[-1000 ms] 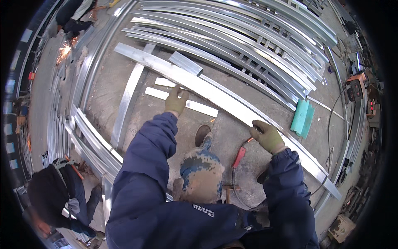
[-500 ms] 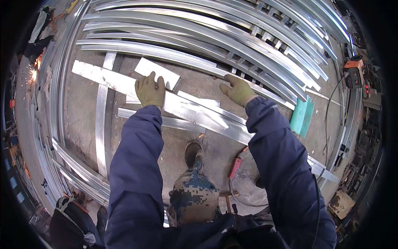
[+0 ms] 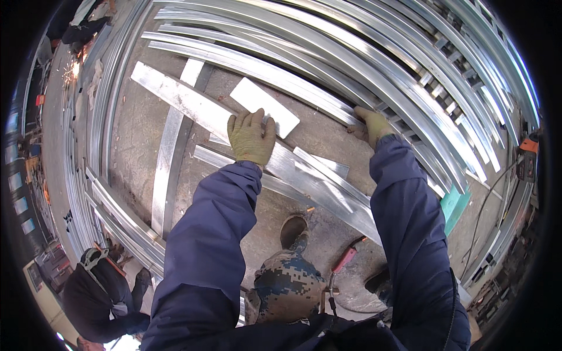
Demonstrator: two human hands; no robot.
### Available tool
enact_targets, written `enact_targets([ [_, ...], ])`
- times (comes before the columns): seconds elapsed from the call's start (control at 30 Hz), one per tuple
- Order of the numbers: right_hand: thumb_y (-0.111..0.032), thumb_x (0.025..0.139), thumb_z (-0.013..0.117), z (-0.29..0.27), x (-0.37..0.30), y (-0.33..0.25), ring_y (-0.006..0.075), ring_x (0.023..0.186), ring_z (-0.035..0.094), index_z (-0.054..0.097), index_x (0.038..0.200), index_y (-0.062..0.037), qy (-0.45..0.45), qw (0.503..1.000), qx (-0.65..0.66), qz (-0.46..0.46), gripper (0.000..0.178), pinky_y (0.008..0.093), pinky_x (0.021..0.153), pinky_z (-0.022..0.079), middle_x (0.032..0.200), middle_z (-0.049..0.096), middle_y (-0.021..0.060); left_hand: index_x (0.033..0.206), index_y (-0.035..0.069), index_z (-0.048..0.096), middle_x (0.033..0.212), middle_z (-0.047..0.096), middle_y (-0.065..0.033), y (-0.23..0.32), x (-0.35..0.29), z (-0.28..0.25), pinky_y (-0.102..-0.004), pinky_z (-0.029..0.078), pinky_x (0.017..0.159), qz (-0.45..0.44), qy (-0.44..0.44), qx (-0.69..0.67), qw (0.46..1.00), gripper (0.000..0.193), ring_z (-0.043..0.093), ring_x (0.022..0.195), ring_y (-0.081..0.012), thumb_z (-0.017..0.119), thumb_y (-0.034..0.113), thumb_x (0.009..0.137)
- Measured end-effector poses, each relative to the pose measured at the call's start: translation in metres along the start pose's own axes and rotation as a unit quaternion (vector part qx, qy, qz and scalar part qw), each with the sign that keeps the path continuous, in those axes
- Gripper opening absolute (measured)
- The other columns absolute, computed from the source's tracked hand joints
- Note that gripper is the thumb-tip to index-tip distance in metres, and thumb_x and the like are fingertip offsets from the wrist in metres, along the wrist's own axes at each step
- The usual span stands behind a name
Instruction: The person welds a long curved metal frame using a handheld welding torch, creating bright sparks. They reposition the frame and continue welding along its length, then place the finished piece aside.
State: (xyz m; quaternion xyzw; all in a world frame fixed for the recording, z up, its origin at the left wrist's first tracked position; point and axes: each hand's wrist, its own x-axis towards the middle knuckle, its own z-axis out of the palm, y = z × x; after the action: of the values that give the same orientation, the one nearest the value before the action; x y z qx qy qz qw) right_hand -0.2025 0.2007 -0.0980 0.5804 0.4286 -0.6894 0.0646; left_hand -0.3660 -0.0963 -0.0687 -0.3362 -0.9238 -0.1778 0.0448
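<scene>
A long silvery metal channel (image 3: pixel 181 96) lies slantwise on the floor in front of me. My left hand (image 3: pixel 253 139), in a yellowish work glove, closes over it from above, fingertips bent across its far side. Just beyond those fingers lies a pale rectangular plate (image 3: pixel 266 102). My right hand (image 3: pixel 376 126), gloved alike, grips the near edge of a long metal rail (image 3: pixel 293 82) at the front of the stack; part of its fingers is hidden behind the glove's back. Under and beside the channel are a narrow metal strip (image 3: pixel 219 158) and a small flat piece (image 3: pixel 336 167).
Many long rails (image 3: pixel 363 52) are stacked ahead. A floor bar (image 3: pixel 170 152) runs under the channel. A red-handled welding torch (image 3: pixel 345 257) lies by my boots. Green angled piece (image 3: pixel 453 207) at right. Sparks (image 3: pixel 71 71) fly far left; another person (image 3: pixel 99 292) is lower left.
My right hand has moved from above the floor gap onto the front rail of the stack. My left hand stays on the channel. The whole view has shifted and turned.
</scene>
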Motion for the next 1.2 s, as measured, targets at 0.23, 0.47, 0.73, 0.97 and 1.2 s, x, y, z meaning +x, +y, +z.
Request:
enact_targets([
  [0.23, -0.033, 0.100, 0.071, -0.004, -0.009, -0.006, 0.0210, 0.071, 0.075, 0.068, 0.122, -0.0036, -0.057, 0.996, 0.062, 0.015, 0.036, 0.0276, 0.056, 0.058, 0.102, 0.074, 0.0105, 0.124, 0.007, 0.073, 0.111, 0.075, -0.0112, 0.002, -0.001, 0.000, -0.0512, 0.029, 0.122, -0.005, -0.011, -0.009, 1.000, 0.039, 0.059, 0.129, -0.0316, 0.067, 0.035, 0.097],
  [0.47, -0.025, 0.100, 0.073, -0.002, -0.012, 0.013, 0.0217, 0.089, 0.072, 0.066, 0.129, -0.0054, -0.063, 0.972, 0.210, -0.082, 0.036, 0.0324, 0.066, 0.061, 0.120, 0.068, 0.0078, 0.124, 0.006, 0.073, 0.113, 0.075, -0.0132, 0.000, -0.004, 0.004, -0.0516, 0.029, 0.122, 0.002, -0.012, 0.005, 1.000, 0.040, 0.059, 0.128, -0.0327, 0.066, 0.036, 0.098],
  [0.73, -0.012, 0.096, 0.077, 0.031, -0.117, -0.012, 0.0176, 0.075, 0.072, 0.069, 0.129, -0.0010, -0.034, 0.960, 0.176, -0.214, 0.036, 0.0281, 0.058, 0.059, 0.097, 0.074, 0.0087, 0.123, 0.007, 0.074, 0.115, 0.074, -0.0135, -0.002, -0.003, 0.004, -0.0504, 0.030, 0.121, -0.003, 0.008, 0.000, 1.000, 0.041, 0.061, 0.125, -0.0314, 0.069, 0.037, 0.095],
  [0.97, -0.008, 0.091, 0.081, 0.079, -0.225, -0.034, 0.0181, 0.068, 0.073, 0.074, 0.118, 0.0030, 0.024, 0.951, 0.192, -0.241, 0.030, 0.0273, 0.054, 0.058, 0.093, 0.076, 0.0126, 0.126, 0.005, 0.073, 0.112, 0.076, -0.0173, -0.017, 0.001, 0.014, -0.0507, 0.032, 0.122, -0.007, 0.026, -0.050, 0.998, 0.048, 0.064, 0.124, -0.0345, 0.063, 0.042, 0.098],
  [1.2, -0.013, 0.095, 0.076, -0.029, -0.245, -0.121, 0.0110, 0.067, 0.063, 0.076, 0.115, -0.0002, 0.061, 0.911, 0.069, -0.401, 0.023, 0.0228, 0.057, 0.050, 0.088, 0.074, 0.0054, 0.129, 0.006, 0.072, 0.123, 0.073, -0.0198, -0.015, 0.001, 0.011, -0.0477, 0.031, 0.123, -0.010, -0.009, -0.003, 1.000, 0.053, 0.063, 0.125, -0.0339, 0.062, 0.047, 0.097],
])
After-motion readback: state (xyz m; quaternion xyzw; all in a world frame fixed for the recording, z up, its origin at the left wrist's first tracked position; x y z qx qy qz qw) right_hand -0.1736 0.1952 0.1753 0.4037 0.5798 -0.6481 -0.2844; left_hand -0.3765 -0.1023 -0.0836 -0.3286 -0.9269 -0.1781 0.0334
